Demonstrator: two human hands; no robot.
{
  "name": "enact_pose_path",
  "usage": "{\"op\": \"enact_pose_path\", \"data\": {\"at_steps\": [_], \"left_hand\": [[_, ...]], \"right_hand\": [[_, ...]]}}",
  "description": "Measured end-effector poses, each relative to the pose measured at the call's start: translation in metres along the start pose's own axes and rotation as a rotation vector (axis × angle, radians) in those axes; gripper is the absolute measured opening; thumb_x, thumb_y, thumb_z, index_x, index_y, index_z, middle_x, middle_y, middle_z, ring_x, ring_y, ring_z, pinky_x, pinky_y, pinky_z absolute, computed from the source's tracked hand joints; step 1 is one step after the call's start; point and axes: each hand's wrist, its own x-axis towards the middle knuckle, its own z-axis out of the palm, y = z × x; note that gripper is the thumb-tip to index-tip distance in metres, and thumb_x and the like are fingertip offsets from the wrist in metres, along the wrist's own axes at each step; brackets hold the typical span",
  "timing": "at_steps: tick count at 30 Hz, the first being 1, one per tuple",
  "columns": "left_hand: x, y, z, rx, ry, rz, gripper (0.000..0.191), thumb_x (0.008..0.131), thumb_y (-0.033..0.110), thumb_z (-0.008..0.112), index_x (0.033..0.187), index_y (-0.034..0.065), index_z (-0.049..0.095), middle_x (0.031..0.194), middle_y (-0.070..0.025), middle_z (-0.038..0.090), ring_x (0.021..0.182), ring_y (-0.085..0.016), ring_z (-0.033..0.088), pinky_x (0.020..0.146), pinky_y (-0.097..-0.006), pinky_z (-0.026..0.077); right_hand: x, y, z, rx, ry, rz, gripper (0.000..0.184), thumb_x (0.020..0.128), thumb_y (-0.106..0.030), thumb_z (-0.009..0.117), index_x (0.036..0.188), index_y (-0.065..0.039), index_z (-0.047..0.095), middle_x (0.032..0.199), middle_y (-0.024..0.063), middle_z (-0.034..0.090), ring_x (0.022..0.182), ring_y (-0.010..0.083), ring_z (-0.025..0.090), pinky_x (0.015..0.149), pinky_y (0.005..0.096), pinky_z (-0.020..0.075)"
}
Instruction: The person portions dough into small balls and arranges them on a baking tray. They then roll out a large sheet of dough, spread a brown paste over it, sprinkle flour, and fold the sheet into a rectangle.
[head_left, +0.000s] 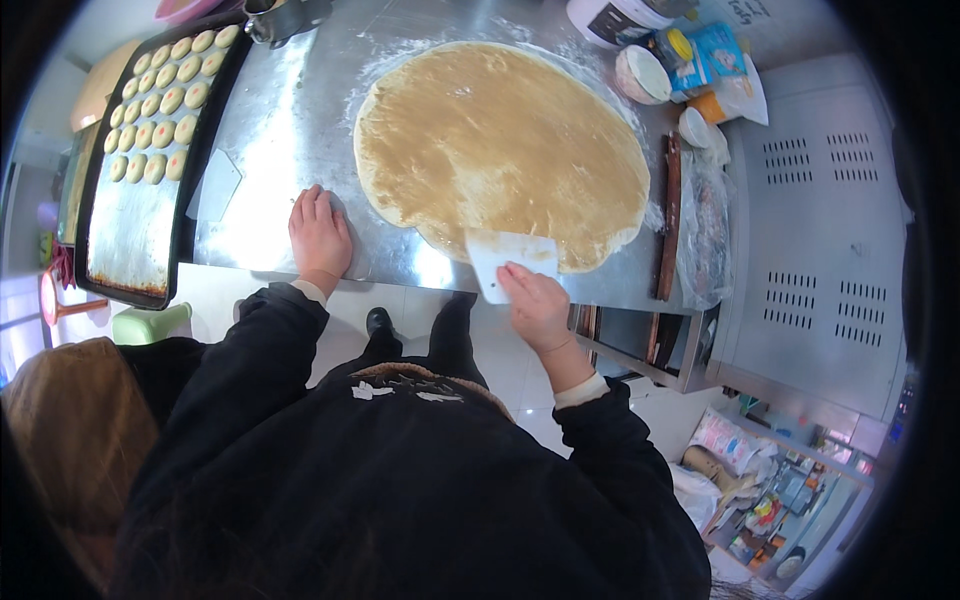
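Note:
A large rolled-out sheet of dough (480, 127) lies on the steel worktable (315, 112), coated almost all over with a brown paste. Paler dough shows through near its lower middle and along the rim. My right hand (536, 304) grips a white plastic dough scraper (517, 255), whose far edge rests at the near border of the sheet with brown paste on it. To the left of the dough, my left hand (321, 232) lies palm down on the bare steel by the table's front edge, holding nothing.
At left, a black baking tray (127, 255) bears rows of small round pastries (165, 97). Another scraper (220, 184) lies beside it. A rolling pin (669, 217), a plastic-wrapped bundle (703, 232) and a flour-filled bowl (643, 75) line the right side, near a steel cabinet (810, 225). A person's head (75, 427) shows lower left.

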Motion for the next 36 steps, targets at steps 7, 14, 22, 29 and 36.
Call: {"op": "enact_pose_path", "data": {"at_steps": [7, 14, 22, 29, 36], "left_hand": [[0.002, -0.001, 0.001, 0.022, -0.026, 0.023, 0.036, 0.088, 0.018, 0.054, 0.12, 0.0008, 0.052, 0.131, -0.0168, 0.048, 0.125, -0.036, 0.041, 0.105, -0.0463, 0.033], [0.002, 0.001, 0.001, 0.038, -0.06, 0.008, 0.038, 0.088, 0.019, 0.054, 0.122, 0.0006, 0.05, 0.133, -0.0156, 0.047, 0.127, -0.034, 0.04, 0.106, -0.0456, 0.031], [0.004, 0.003, 0.003, 0.082, -0.096, 0.003, 0.048, 0.09, 0.022, 0.051, 0.133, 0.0033, 0.043, 0.142, -0.0158, 0.04, 0.134, -0.034, 0.033, 0.109, -0.0484, 0.026], [0.007, 0.027, 0.003, 0.102, -0.208, -0.236, 0.053, 0.094, 0.027, 0.044, 0.142, 0.0049, 0.035, 0.152, -0.014, 0.027, 0.143, -0.032, 0.019, 0.113, -0.0537, 0.015], [0.01, 0.035, -0.001, 0.089, -0.219, -0.279, 0.054, 0.092, 0.025, 0.045, 0.141, 0.0031, 0.036, 0.151, -0.0151, 0.029, 0.143, -0.033, 0.018, 0.114, -0.0534, 0.011]], "right_hand": [[-0.061, -0.005, 0.028, 0.097, 0.017, -0.005, 0.033, 0.072, -0.002, 0.06, 0.104, -0.006, 0.066, 0.101, 0.0095, 0.067, 0.078, 0.0256, 0.065, 0.066, 0.0356, 0.0533], [-0.06, 0.025, -0.014, 0.395, 0.448, 1.023, 0.023, 0.088, -0.01, 0.06, 0.108, 0.0, 0.063, 0.1, 0.0122, 0.067, 0.087, 0.0238, 0.064, 0.077, 0.033, 0.051], [-0.139, 0.062, 0.055, 0.72, 0.732, 1.547, 0.032, 0.089, -0.012, 0.06, 0.114, 0.008, 0.058, 0.106, 0.0155, 0.064, 0.092, 0.0217, 0.062, 0.077, 0.0338, 0.049], [-0.079, 0.057, -0.012, 0.931, 0.907, 1.304, 0.028, 0.094, -0.008, 0.05, 0.119, 0.005, 0.051, 0.112, 0.0145, 0.06, 0.099, 0.0252, 0.062, 0.084, 0.0363, 0.0515], [0.058, 0.134, 0.002, 1.357, 0.734, 1.203, 0.021, 0.096, -0.013, 0.051, 0.115, -0.005, 0.051, 0.096, 0.0048, 0.059, 0.076, 0.0131, 0.056, 0.058, 0.0259, 0.0446]]}}
